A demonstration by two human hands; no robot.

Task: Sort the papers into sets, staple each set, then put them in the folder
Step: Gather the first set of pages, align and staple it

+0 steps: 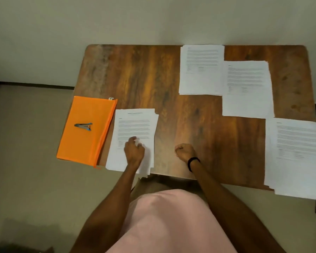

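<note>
Your loose stack (pixel 150 161) sits at the near edge of the wooden table (pixel 144 73), just beside the orange zip folder (pixel 80 143), which has the stapler (pixel 83 126) lying on top of it; your left hand (pixel 134 151) is down on that stack with fingers curled, and it looks like you're pinching the top sheet (pixel 131 126) between thumb and fingertips; your right hand (pixel 185 152) is balled up over bare wood, well apart from any paper, gripping nothing. Three more piles are off to your right: the far stack (pixel 201 70), the middle stack (pixel 247 92) touching or overlapping its corner, and the right stack (pixel 297 157), which hangs off the near table edge. Paper's light, floppy and slidey, so I'd guess single sheets will drag their neighbours along; peel from a corner, and pin the pile flat with your other hand. Hard bits: the right stack is cut off by the frame; the print is too blurry to read, so I can't tell which sheets belong together; your palm hides the exact pinch.
</note>
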